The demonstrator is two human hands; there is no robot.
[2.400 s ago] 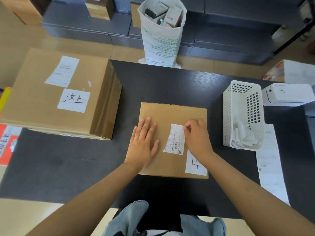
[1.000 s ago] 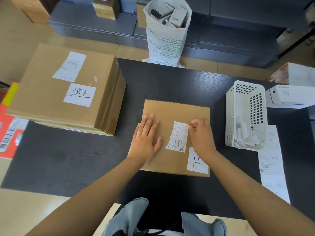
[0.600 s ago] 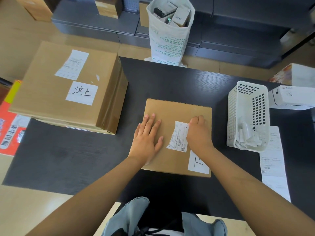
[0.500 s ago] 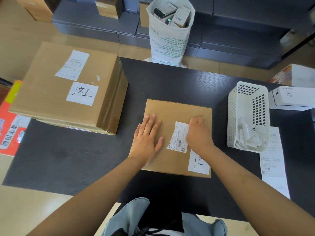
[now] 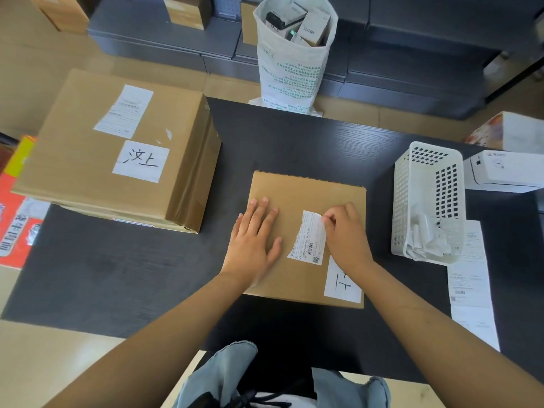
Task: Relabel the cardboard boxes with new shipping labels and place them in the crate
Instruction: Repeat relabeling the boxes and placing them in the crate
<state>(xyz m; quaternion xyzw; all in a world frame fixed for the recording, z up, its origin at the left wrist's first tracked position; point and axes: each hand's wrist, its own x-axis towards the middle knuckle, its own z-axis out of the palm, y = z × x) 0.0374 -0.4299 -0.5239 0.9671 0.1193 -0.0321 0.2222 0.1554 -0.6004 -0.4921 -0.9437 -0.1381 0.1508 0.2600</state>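
Peeling the old label (image 5: 309, 237) off the small box (image 5: 306, 240): right hand (image 5: 346, 234) pinches its top corner, left hand (image 5: 254, 234) presses flat beside it. Next, pull slowly.

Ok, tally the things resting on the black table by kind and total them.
Cardboard boxes: 2, a big box and a small box
Baskets: 1, white basket
Label strips: 1, paper strip
Printers: 1, white printer
Total: 5

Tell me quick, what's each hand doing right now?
Left hand: open, fingers flat on the small cardboard box.
Right hand: closed, pinching the top corner of the shipping label.
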